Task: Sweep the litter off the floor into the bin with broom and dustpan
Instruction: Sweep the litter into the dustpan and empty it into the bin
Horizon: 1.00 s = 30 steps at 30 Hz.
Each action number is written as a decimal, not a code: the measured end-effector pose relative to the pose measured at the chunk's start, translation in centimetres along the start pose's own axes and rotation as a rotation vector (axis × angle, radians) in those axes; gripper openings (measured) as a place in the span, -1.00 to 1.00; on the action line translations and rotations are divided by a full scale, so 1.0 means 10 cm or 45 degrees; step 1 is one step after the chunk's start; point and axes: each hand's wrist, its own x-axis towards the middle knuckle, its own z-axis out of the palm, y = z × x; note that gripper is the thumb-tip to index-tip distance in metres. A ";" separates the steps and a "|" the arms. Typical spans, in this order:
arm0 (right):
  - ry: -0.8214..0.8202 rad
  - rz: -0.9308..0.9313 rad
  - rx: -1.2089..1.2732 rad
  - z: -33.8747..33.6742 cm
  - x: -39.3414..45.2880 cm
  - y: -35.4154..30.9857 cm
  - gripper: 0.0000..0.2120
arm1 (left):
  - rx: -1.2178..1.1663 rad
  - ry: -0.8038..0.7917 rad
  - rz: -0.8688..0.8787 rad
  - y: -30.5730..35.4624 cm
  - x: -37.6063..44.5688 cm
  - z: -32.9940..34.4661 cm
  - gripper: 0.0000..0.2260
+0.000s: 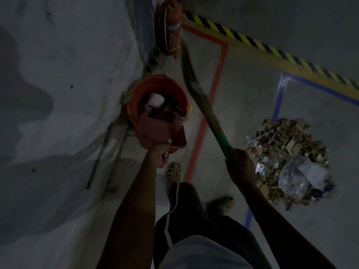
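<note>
One pile of litter (289, 162) lies on the floor (242, 90) at right, with a clear bag (299, 177) on its near side. Left of it, against the wall (58, 94), stands the red bin (155, 100), holding rubbish. The left hand (161, 152) grips the dustpan (157, 133), tipped over the bin's near rim. The right hand (242, 162) grips the broom (206, 113) by its green handle, bristles pointing far toward a red extinguisher (172, 30)

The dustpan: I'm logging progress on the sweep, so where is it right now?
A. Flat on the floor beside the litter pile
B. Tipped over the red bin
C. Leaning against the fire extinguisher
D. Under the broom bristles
B: the left hand holds the dustpan tilted over the red bin, away from the litter pile.
</note>
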 end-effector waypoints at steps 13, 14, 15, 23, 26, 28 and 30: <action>-0.119 -0.063 0.064 0.18 0.14 1.11 -0.63 | -0.091 0.192 0.022 -1.07 0.13 0.62 -0.58; -0.139 -0.031 0.063 0.23 0.16 1.18 -0.64 | -0.098 0.211 0.039 -1.16 0.16 0.66 -0.59; -0.162 0.000 0.053 0.29 0.18 1.30 -0.64 | -0.113 0.228 0.061 -1.26 0.20 0.73 -0.61; -0.363 -0.022 0.034 0.95 0.42 2.21 -0.67 | -0.192 0.357 0.206 -1.90 0.60 1.35 -0.59; -0.331 -0.167 0.110 1.21 0.45 2.48 -0.64 | -0.184 0.316 0.202 -2.19 0.86 1.56 -0.59; -0.294 -0.264 0.191 1.37 0.42 2.66 -0.63 | -0.150 0.286 0.184 -2.39 1.04 1.65 -0.62; -0.247 -0.284 0.285 1.52 0.37 2.83 -0.61 | -0.120 0.290 0.179 -2.58 1.23 1.74 -0.59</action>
